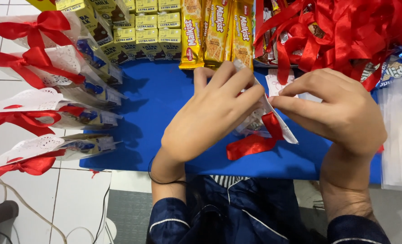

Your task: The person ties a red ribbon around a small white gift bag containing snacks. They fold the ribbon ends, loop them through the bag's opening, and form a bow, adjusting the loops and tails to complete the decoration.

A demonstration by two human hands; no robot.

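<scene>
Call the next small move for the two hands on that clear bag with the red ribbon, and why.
Probably draw the red ribbon up around the bag's neck. Both the left hand and right hand pinch the clear bag at its top, while the ribbon hangs loose below, untied, unlike the finished bowed packs at left.

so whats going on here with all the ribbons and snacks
A person is working over a blue mat, holding a small clear packet between both hands. The left hand and right hand pinch its top, with a red ribbon trailing beneath it. Four finished packets with red bows lie in a row on the left. Small milk cartons, yellow biscuit packs and a heap of loose red ribbons sit along the far edge.
</scene>
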